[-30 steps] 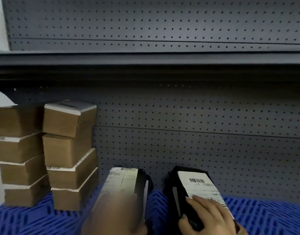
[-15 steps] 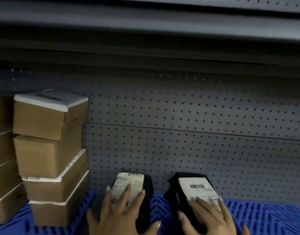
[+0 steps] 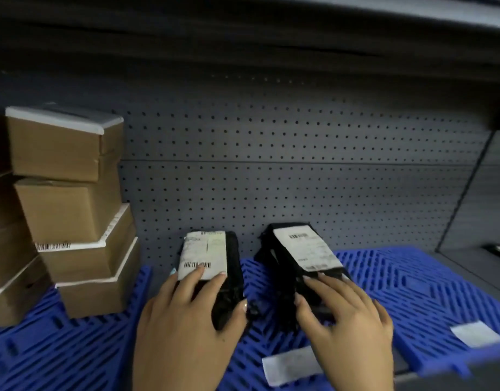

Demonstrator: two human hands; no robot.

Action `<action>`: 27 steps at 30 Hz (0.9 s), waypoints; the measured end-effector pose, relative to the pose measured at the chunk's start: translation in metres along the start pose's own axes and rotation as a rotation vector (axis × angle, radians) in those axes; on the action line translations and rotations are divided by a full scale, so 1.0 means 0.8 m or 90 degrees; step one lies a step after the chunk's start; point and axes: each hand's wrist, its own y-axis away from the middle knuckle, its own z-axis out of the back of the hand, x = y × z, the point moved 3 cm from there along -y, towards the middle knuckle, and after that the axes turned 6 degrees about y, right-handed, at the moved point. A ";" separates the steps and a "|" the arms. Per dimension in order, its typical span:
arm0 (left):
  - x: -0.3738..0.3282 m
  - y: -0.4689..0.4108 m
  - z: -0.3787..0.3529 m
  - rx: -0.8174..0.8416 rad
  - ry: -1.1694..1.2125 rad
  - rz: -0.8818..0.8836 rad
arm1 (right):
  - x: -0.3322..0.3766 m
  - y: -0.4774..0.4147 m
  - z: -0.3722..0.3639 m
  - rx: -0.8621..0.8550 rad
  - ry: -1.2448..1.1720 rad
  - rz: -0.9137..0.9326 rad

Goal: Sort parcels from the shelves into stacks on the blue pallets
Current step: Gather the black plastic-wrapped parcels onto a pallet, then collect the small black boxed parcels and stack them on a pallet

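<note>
While left hand (image 3: 183,320) and right hand (image 3: 347,320) press flat, grip released, black parcels (image 3: 231,261) (image 3: 281,265) lie apart on blue pallet (image 3: 412,277).

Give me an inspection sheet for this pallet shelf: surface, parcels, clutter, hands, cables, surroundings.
Surface: blue pallet, slatted grid.
Job's things: left black parcel and right black parcel lie side by side, apart, labels up; nearer box stack, four high, stands at the left, with a second box stack at the frame edge.
Clutter: two loose white slips on the pallet's near side.
Hands: left hand rests flat on the left black parcel; right hand rests on the right black parcel.
Cables: nothing seen.
Surroundings: grey pegboard behind, dark shelf overhead.
</note>
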 end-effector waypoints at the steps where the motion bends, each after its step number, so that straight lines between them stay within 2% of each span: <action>1: 0.002 0.010 0.002 0.006 0.009 -0.008 | -0.001 0.011 0.007 0.009 0.006 0.009; 5: 0.012 0.053 0.004 0.020 0.012 -0.027 | -0.004 0.054 0.031 0.075 0.020 0.012; 9: 0.025 0.095 0.003 0.043 -0.001 -0.023 | -0.002 0.095 0.048 0.096 0.014 0.004; 15: 0.044 0.150 0.012 0.052 -0.014 0.002 | 0.005 0.137 0.069 0.080 -0.030 0.007; 21: 0.053 0.216 0.025 0.013 -0.060 0.043 | 0.005 0.183 0.092 0.100 -0.076 0.035; 25: 0.082 0.276 0.017 -0.053 0.006 0.074 | -0.002 0.233 0.108 0.093 -0.078 0.056; 27: 0.096 0.314 0.014 -0.069 -0.009 0.092 | -0.007 0.262 0.114 0.099 -0.082 0.062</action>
